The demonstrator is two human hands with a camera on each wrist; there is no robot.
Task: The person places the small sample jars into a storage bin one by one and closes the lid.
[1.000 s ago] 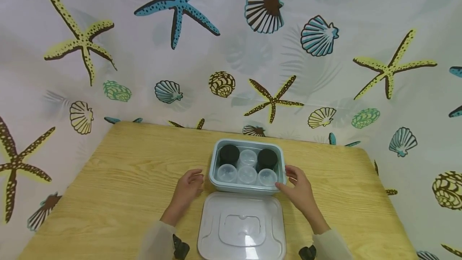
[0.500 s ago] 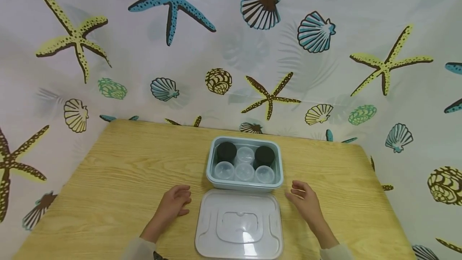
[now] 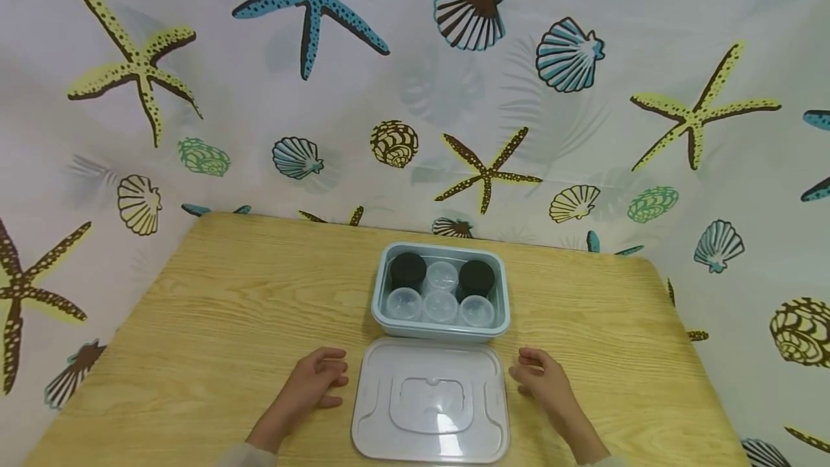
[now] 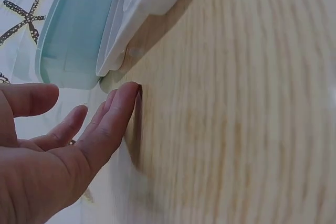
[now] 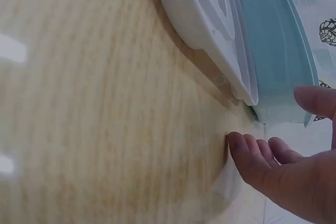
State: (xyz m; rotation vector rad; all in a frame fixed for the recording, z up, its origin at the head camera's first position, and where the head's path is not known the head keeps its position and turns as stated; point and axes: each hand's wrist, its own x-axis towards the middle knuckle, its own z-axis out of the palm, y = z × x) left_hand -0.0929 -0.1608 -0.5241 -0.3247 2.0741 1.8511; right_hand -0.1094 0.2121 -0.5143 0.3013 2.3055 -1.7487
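Note:
A light blue plastic box stands uncovered on the table. Inside it are several clear round containers and two with black tops, one at the back left and one at the back right. Directly in front of the box lies its whitish translucent lid, flat on the wood. My left hand rests just left of the lid with fingers loosely bent, holding nothing. On the lid's right side, my right hand lies in the same relaxed way, apart from lid and box.
The wooden table reaches back to a white cloth printed with starfish and shells. That cloth also hangs along the left and right sides.
Both hands have drawn back from the sides of the box toward me and now lie beside the lid. Box and lid have stayed in place; the head view shifted slightly.

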